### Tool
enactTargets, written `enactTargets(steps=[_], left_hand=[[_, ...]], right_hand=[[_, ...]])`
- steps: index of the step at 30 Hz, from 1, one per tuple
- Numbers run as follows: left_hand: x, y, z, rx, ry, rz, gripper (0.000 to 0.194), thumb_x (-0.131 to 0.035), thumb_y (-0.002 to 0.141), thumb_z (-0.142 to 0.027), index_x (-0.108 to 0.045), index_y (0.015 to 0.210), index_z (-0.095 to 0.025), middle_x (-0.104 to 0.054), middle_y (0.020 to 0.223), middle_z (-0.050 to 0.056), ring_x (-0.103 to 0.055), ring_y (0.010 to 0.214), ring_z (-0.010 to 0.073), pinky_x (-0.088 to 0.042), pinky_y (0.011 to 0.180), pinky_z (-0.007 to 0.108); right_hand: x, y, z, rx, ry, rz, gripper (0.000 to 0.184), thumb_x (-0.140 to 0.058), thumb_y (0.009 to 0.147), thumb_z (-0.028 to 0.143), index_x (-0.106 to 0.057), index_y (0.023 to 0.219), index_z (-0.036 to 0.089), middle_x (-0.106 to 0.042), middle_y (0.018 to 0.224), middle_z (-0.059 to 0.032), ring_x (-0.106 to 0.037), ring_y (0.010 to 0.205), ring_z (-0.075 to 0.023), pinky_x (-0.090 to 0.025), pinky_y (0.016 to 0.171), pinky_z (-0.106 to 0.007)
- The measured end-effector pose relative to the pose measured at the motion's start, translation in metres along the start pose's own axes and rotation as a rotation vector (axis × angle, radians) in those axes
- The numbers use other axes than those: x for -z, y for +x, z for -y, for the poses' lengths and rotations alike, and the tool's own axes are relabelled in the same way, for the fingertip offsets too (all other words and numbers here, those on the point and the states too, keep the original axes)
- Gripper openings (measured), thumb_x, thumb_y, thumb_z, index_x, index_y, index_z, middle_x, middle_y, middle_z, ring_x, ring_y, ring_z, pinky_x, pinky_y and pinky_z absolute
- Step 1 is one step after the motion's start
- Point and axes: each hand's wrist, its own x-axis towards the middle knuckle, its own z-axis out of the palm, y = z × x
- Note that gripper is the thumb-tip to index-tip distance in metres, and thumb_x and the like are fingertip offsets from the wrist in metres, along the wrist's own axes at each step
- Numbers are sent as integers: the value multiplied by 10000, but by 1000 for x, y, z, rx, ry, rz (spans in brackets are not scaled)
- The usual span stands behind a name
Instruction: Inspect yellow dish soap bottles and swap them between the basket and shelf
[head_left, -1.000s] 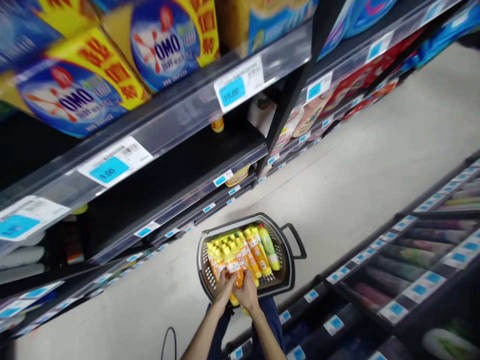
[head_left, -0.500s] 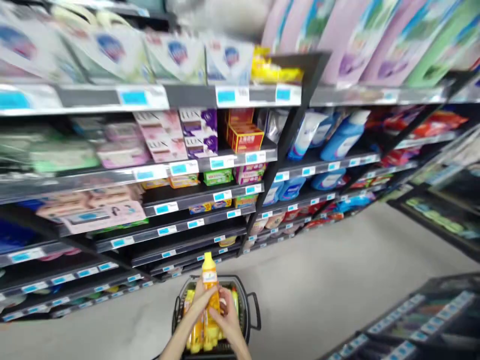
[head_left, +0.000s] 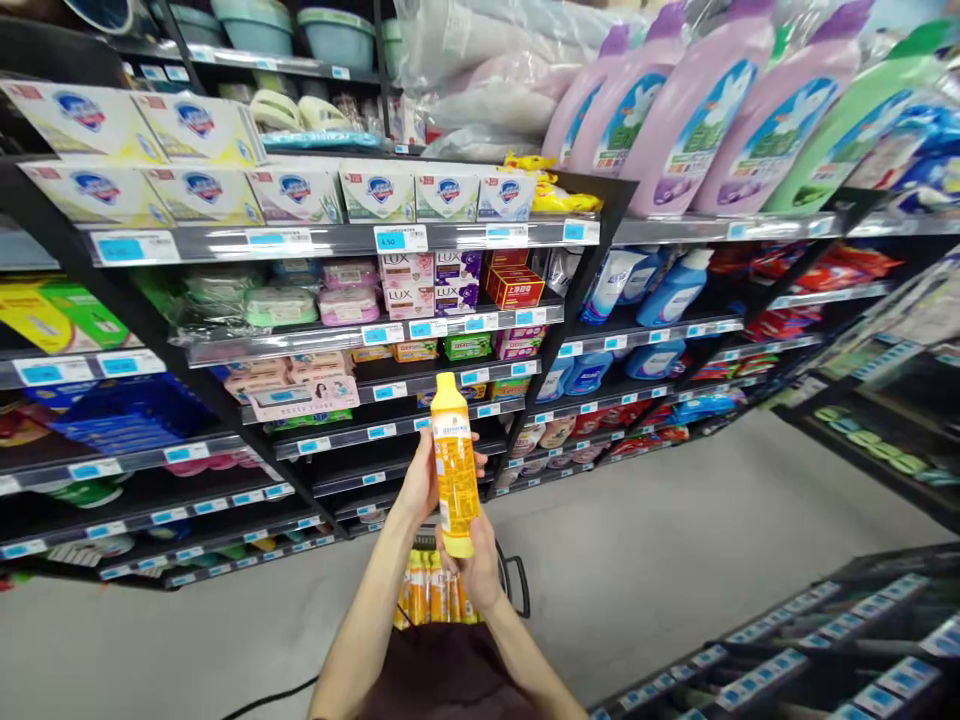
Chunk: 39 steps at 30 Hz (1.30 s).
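Note:
A yellow-orange plastic bottle (head_left: 456, 475) with a yellow cap stands nearly upright between my two hands, its printed label facing me. My left hand (head_left: 421, 475) grips its upper left side, with fingertips showing past the right edge behind it. Around the lower right side and base, my right hand (head_left: 478, 565) is closed, thumb on the front. Below, partly hidden by my hands and dark clothing, several similar yellow-orange bottles (head_left: 420, 590) lie side by side in a dark basket; its black handle (head_left: 519, 585) sticks out on the right.
Shelves ahead hold soap boxes (head_left: 379, 195), large lilac detergent bottles (head_left: 686, 120), blue bottles (head_left: 675, 290) and red packets. A low dark rack (head_left: 885, 430) stands across the aisle floor (head_left: 660, 520). More shelving with price tags (head_left: 750, 690) fills the lower right.
Both hands have lifted the bottle up out of the basket area, nearer to me. The view has shifted, showing more shelf on the left and upper side.

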Motion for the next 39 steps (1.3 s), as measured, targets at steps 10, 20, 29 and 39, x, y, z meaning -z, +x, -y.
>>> enactTargets(steps=[10,20,29,39], left_hand=[[33,-45,-27,-229,-12,34,693,-599,936,-411,-252,1535,-443,-650,1265,48,-726,959,252,-600,821,417],[98,-94,-47,-385,607,-333,734,-732,845,-412,-414,1500,-326,-521,1424,78,-627,1119,226,-541,893,305],[115,-113,-63,-15,-47,-152,599,-559,883,-640,-644,1181,-128,-746,1058,165,-732,877,281,-590,677,340],[104,-104,-45,-71,-59,-163,470,-585,913,-542,-566,1209,-178,-739,985,95,-725,726,204,-575,628,297]], right_hand=[[-41,-5,-17,-435,321,223,760,-325,862,812,-597,642,137,-430,426,38,-208,276,-23,-174,309,-182],[-83,-31,-93,-147,-94,-81,405,-683,859,489,-543,1152,247,-602,624,40,-469,371,-93,-297,344,-178],[-100,-26,-101,-515,48,196,728,-411,780,842,-612,794,143,-526,437,-3,-373,280,-91,-227,284,-204],[-89,-34,-82,-238,-266,73,385,-673,865,475,-505,1121,242,-681,817,-26,-561,459,-124,-370,366,-222]])
